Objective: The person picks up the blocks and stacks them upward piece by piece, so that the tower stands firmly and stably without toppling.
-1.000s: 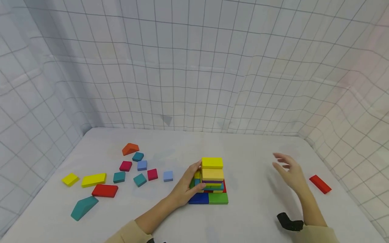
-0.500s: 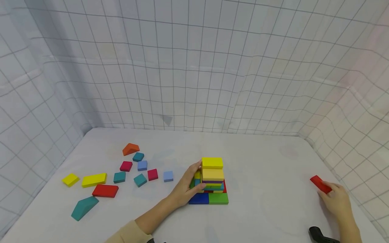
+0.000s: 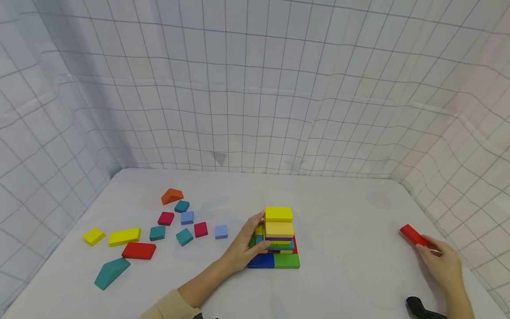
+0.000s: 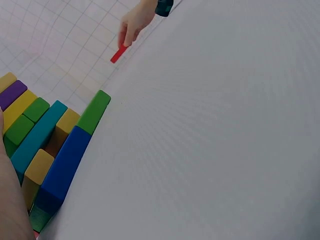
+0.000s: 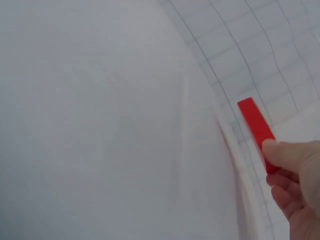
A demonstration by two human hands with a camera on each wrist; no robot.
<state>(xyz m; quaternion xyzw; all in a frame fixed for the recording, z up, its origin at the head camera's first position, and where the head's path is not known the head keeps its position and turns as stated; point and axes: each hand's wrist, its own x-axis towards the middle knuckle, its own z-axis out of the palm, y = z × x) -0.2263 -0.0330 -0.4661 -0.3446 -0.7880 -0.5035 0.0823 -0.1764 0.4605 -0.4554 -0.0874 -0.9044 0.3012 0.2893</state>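
Observation:
A stepped tower of coloured wooden blocks (image 3: 279,229) stands mid-table, with a yellow block on top and blue and green blocks at the base. My left hand (image 3: 243,246) holds its left side, thumb across the front and fingers reaching behind. In the left wrist view the layers show close up, among them a long blue block (image 4: 65,165). Far to the right, my right hand (image 3: 442,263) pinches one end of a red rectangular block (image 3: 411,234) between thumb and fingers. The right wrist view shows this red block (image 5: 256,120) slanting out from the fingertips, raised off the table.
Loose blocks lie on the left of the white table (image 3: 338,274): a red one (image 3: 139,250), a long yellow one (image 3: 124,237), a teal one with sloped sides (image 3: 112,273), an orange one (image 3: 172,196) and several small cubes. Gridded white cloth (image 3: 271,97) surrounds the table's back and sides.
My right hand has reached out to the right, taken hold of the red block and lifted it slightly back to the left. The left hand has stayed at the tower.

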